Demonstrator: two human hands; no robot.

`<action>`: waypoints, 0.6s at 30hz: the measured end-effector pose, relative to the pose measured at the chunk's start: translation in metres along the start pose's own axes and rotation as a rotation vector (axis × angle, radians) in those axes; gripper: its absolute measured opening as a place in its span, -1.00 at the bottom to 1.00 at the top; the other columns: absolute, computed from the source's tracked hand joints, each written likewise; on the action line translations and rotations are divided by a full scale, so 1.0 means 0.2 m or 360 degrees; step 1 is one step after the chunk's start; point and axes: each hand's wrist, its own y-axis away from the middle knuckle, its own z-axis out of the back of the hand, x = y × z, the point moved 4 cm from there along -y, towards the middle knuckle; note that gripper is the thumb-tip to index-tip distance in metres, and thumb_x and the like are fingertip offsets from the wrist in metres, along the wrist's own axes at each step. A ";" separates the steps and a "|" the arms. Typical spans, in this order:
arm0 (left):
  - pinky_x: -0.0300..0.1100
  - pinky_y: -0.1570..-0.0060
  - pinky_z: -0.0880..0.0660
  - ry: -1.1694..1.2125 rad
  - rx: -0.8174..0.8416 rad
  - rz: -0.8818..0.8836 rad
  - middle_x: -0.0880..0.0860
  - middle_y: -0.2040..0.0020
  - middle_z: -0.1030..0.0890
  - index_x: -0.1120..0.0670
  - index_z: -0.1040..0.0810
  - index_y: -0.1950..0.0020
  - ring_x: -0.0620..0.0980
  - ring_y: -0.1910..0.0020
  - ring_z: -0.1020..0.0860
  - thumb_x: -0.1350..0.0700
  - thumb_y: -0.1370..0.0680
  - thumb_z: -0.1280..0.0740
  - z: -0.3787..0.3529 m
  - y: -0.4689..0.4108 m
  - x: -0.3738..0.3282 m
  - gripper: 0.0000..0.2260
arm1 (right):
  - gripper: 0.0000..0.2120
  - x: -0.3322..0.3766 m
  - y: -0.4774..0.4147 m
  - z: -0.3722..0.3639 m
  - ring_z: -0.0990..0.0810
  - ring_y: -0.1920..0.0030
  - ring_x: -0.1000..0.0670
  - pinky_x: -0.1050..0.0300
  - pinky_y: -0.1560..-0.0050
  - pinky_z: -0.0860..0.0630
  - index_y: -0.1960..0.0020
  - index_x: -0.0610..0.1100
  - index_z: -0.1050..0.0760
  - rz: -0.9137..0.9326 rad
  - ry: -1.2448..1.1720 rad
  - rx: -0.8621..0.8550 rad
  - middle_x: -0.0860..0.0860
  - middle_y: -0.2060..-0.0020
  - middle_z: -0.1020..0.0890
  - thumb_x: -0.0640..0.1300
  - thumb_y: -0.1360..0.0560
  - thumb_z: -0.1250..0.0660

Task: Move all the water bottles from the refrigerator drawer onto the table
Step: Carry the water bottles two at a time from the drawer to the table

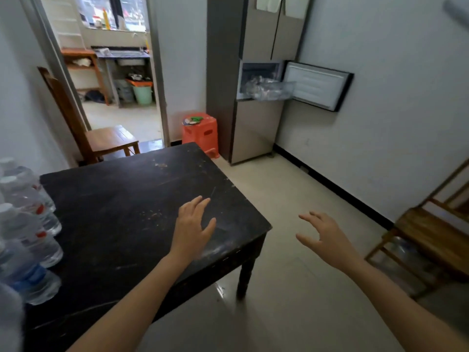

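The left grip [193, 224] hovers over the desk [114, 194], fingers spread, and the right grip [327, 237] hangs past its edge, loosely spread; both are empty. At nine o'clock water bottles [28, 224] stand on the desk. The open refrigerator drawer [269, 90] at one o'clock holds blurred shapes.

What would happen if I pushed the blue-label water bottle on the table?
The blue-label water bottle seems full, so it would probably feel heavy. It is tall and narrow, so a high push might tip it against the red-label bottles beside it. Its round body would likely roll if it fell.
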 end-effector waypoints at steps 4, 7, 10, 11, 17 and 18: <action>-0.11 -0.28 -0.16 0.0103 0.0074 -0.0027 0.21 -0.32 -0.41 0.21 -0.40 -0.32 0.17 -0.33 -0.30 0.11 -0.49 -0.34 -0.15 0.02 -0.19 -0.57 | -0.51 -0.21 0.15 0.11 -0.19 -0.42 -0.05 0.11 -0.37 -0.14 -0.39 -0.07 -0.30 -0.0132 -0.0006 -0.0051 -0.10 -0.39 -0.29 -0.01 -0.50 -0.29; -0.07 -0.31 -0.17 0.0146 0.0098 -0.0064 0.19 -0.33 -0.40 0.19 -0.39 -0.33 0.15 -0.35 -0.28 0.18 -0.49 -0.35 -0.28 0.04 -0.37 -0.58 | -0.52 -0.40 0.29 0.21 -0.19 -0.42 -0.05 0.10 -0.37 -0.15 -0.39 -0.07 -0.30 -0.0226 -0.0031 -0.0106 -0.11 -0.39 -0.29 -0.01 -0.50 -0.29; -0.07 -0.30 -0.17 0.0189 0.0128 -0.0115 0.19 -0.33 -0.40 0.19 -0.40 -0.33 0.14 -0.35 -0.28 0.19 -0.49 -0.34 -0.41 0.06 -0.58 -0.59 | -0.52 -0.59 0.43 0.31 -0.22 -0.40 -0.06 0.06 -0.37 -0.19 -0.39 -0.06 -0.30 -0.0290 -0.0043 -0.0136 -0.10 -0.39 -0.29 0.00 -0.50 -0.29; -0.07 -0.30 -0.17 0.0197 0.0124 -0.0157 0.20 -0.33 -0.40 0.20 -0.40 -0.32 0.15 -0.35 -0.28 0.19 -0.49 -0.35 -0.47 0.08 -0.68 -0.59 | -0.52 -0.68 0.49 0.36 -0.25 -0.38 -0.07 0.04 -0.36 -0.21 -0.39 -0.06 -0.30 -0.0317 -0.0050 -0.0153 -0.10 -0.39 -0.29 0.00 -0.50 -0.29; -0.05 -0.28 -0.20 0.0241 0.0214 -0.0281 0.21 -0.31 -0.42 0.20 -0.41 -0.31 0.17 -0.31 -0.32 0.02 -0.50 -0.29 -0.86 0.27 -1.24 -0.56 | -0.50 -1.24 0.86 0.65 -0.19 -0.42 -0.06 0.08 -0.39 -0.15 -0.40 -0.09 -0.27 -0.0476 -0.0034 -0.0206 -0.10 -0.41 -0.26 -0.03 -0.51 -0.29; -0.09 -0.26 -0.19 0.0239 0.0265 -0.0309 0.20 -0.30 -0.43 0.20 -0.41 -0.31 0.17 -0.30 -0.33 -0.09 -0.48 -0.21 -0.93 0.31 -1.31 -0.49 | -0.50 -1.32 0.91 0.69 -0.20 -0.41 -0.05 0.10 -0.38 -0.16 -0.40 -0.09 -0.27 -0.0505 -0.0033 -0.0225 -0.08 -0.41 -0.27 -0.03 -0.51 -0.29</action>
